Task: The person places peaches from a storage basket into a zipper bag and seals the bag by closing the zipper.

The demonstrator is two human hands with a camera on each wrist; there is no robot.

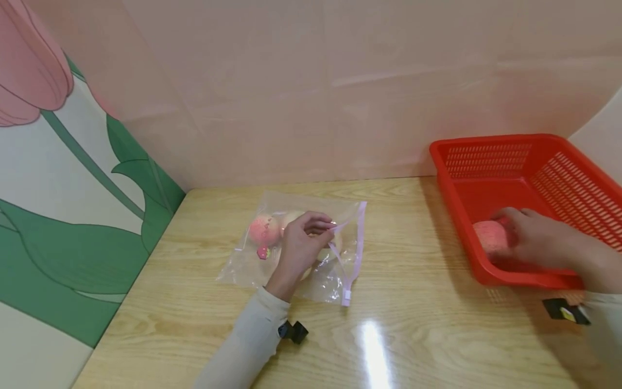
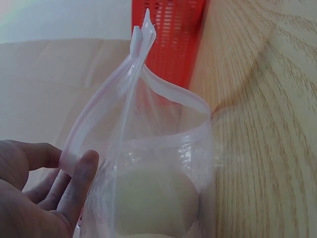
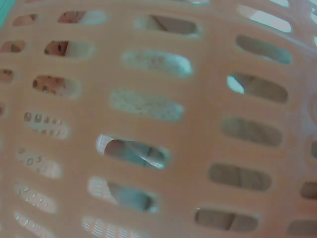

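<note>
A clear zip bag [image 1: 248,273] with a pale pink zip edge lies on the table, holding several round pink and pale yellow fruits, like the peach [image 1: 264,230] at its left. My left hand [image 1: 302,246] pinches one side of the bag's mouth between thumb and fingers. In the left wrist view the mouth gapes, and a pale yellow fruit [image 2: 156,201] shows inside. Over at the right, my right hand [image 1: 541,240] grips a pinkish-red peach [image 1: 489,237] inside the red basket [image 1: 457,216]. The right wrist view shows only the slotted basket wall [image 3: 208,99], which hides that hand.
The wooden table [image 1: 398,243] meets a pale covered wall [image 1: 291,108] at the back. A panel with painted tulips [image 1: 126,178] borders the left side. The bag's white slider [image 1: 346,295] sits at the near end of the zip.
</note>
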